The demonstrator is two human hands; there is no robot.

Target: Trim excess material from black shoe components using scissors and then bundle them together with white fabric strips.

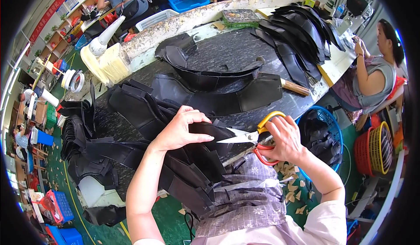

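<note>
In my right hand (pixel 285 138) is a pair of scissors (pixel 249 137) with one yellow and one red handle. Its blades are parted and point left, at the edge of a black leather-like piece (pixel 209 132). My left hand (pixel 180 130) pinches that piece between thumb and fingers. Under and below it, more black pieces (pixel 188 183) overlap and hang over the table's near edge. Just beyond my hands lies a wide curved black piece (pixel 236 98) on the dark tabletop (pixel 223 46).
Fanned black pieces (pixel 302 35) are stacked at the far right, others (pixel 78 135) at the left. A wooden handle (pixel 295 87) lies near the right edge. Beside me stands a blue basket (pixel 339 133) of black pieces. A co-worker (pixel 372 76) sits at the right. Scraps (pixel 291 190) litter the floor.
</note>
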